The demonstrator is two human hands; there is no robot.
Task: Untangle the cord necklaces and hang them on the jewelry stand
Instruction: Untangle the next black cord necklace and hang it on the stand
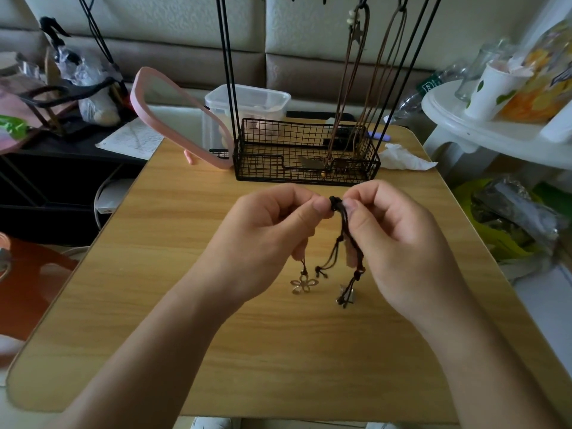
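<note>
A tangle of dark brown cord necklaces [342, 230] hangs over the middle of the wooden table [173, 274]. My left hand [269, 230] and my right hand [399, 239] both pinch the knot at its top between thumb and forefinger. A flower pendant [304, 284] dangles below my left hand, and a small metal pendant [346, 295] hangs at the cords' lower ends. The black wire jewelry stand [306, 150] sits at the table's far side, its rods rising out of view. Two brown cord necklaces [365, 88] hang on it, their pendants down in the basket.
A pink-framed mirror [173, 116] leans left of the stand, a clear plastic tub [247, 100] behind it. A crumpled tissue [402, 157] lies at the stand's right. A white side table [495, 125] with a paper cup and bottles stands far right; bags crowd both sides.
</note>
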